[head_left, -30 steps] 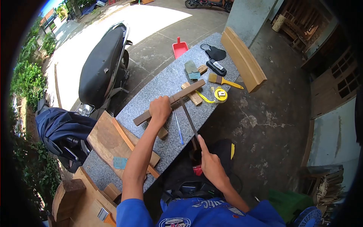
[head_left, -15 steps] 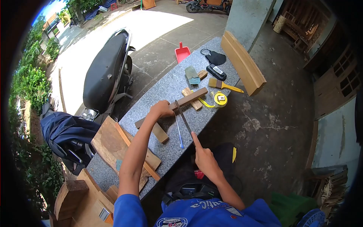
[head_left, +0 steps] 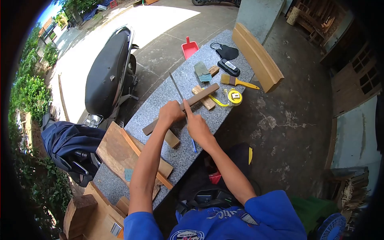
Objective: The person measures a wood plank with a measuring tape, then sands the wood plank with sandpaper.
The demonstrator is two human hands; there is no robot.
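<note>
Closed around the middle of a brown wooden strip (head_left: 204, 92) is my left hand (head_left: 171, 113), pressing it over two small wood blocks on the stone bench. One block (head_left: 207, 102) lies under the far end; the other block (head_left: 172, 140) sticks out below my left wrist. My right hand (head_left: 198, 128) grips a slim dark file (head_left: 175, 85), index finger stretched along it. The file lies across the strip beside my left hand, its tip pointing away over the bench. Its handle end is hidden in my right hand. A blue pen (head_left: 194, 146) lies partly hidden under my right forearm.
Right of the strip lie a yellow tape measure (head_left: 235, 97), a paintbrush (head_left: 240, 82), sandpaper (head_left: 202, 72), a black brush-like block (head_left: 229, 67) and a black mask (head_left: 226, 51). A long board (head_left: 256, 58) stands at the bench's far edge. Wood planks (head_left: 120, 154) lie left; a motorbike (head_left: 110, 70) stands beyond.
My right hand has pushed the file forward across the strip, so its tip now reaches far past it. My left hand stays on the strip. The view has shifted slightly.
</note>
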